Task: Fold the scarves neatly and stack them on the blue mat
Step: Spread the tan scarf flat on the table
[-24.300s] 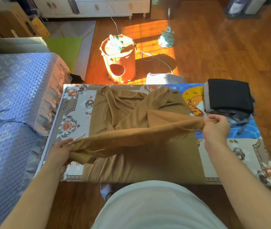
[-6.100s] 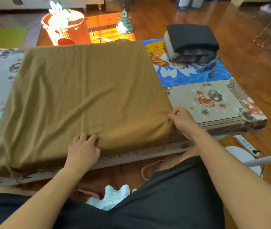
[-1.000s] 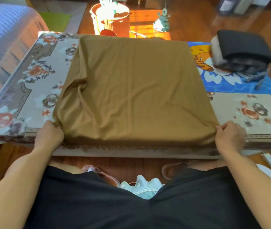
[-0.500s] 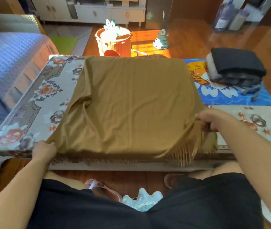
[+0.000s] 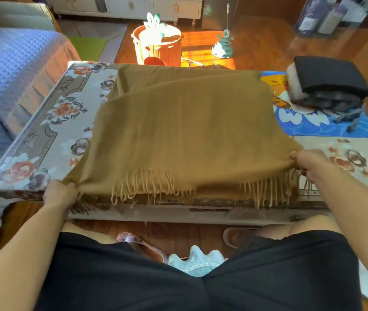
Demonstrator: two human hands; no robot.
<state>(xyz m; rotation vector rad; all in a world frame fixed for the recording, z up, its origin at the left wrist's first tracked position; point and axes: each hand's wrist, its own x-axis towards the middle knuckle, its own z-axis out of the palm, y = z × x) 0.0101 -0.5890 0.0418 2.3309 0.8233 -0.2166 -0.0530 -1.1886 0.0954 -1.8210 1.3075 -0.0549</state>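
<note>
- At the near edge of the bench point(image 5: 43, 135), the left hand point(image 5: 60, 195) is pinching the near-left corner of the brown scarf point(image 5: 185, 131), fingers curled round the fringed edge. The right hand point(image 5: 311, 163) grips the near-right corner the same way, thumb on top.
- Both corners are lifted off the bench, so the near half of the scarf hangs between the hands while the far half lies flat. Looks to me like the near edge is about to go over to the far edge for the next fold.
- Tip: the left corner sits lower and closer in than the right one. I'd level them out first, otherwise the fold comes out skewed.
- Keep some tension across the edge. It sags in the middle and the fringe point(image 5: 151, 182) dangles there, so tuck the tassels in or they'll poke out of the finished fold.
- There's a loose ridge near the far-left corner. Probably worth smoothing once the edge is laid down.
- Further out on the right, the blue mat point(image 5: 326, 129) lies on the bench and already carries a stack of folded scarves point(image 5: 329, 84), black one on top. The brown scarf's right side just overlaps the mat's near-left part, so it's a short carry when it's done.
</note>
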